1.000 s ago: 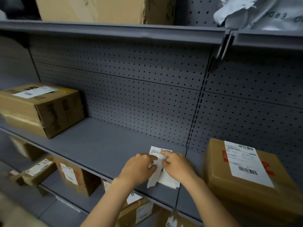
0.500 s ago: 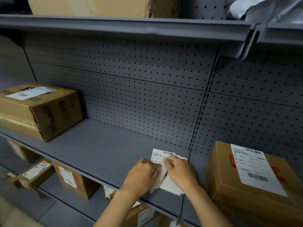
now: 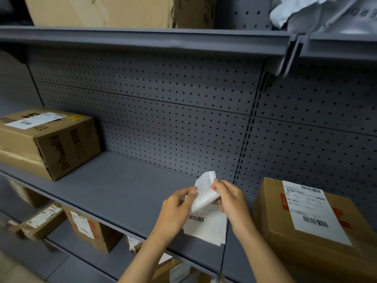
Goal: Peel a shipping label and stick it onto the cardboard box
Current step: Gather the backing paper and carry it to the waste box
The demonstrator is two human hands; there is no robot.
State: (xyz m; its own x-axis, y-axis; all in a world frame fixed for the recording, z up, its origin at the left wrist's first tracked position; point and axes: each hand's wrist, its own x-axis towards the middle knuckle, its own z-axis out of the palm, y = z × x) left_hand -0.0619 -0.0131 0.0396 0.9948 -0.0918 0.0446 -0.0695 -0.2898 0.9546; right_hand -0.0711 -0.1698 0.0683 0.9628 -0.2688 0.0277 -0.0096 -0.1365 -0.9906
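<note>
Hands meet at lower centre of the frame, above the front edge of a grey metal shelf (image 3: 114,193). The left hand (image 3: 175,209) pinches the left edge of a white shipping label (image 3: 206,223), its fingers (image 3: 191,194) clamped on the paper near the top. The right hand (image 3: 230,201) has its fingers (image 3: 219,184) closed on a curled white layer that lifts away from the sheet and peaks just above both hands. A barcode shows on the flat part of the sheet below the left thumb; which layer is sticker and which is backing cannot be told.

At lower right of the frame a cardboard box (image 3: 295,237) sits on the shelf, just beside the right forearm, already bearing a white printed label on its top. At middle left another labelled box (image 3: 51,144) rests on the same shelf, well apart from the hands. Perforated grey panel (image 3: 163,119) fills the back. More labelled boxes (image 3: 85,227) sit on the lower shelf at bottom left.
</note>
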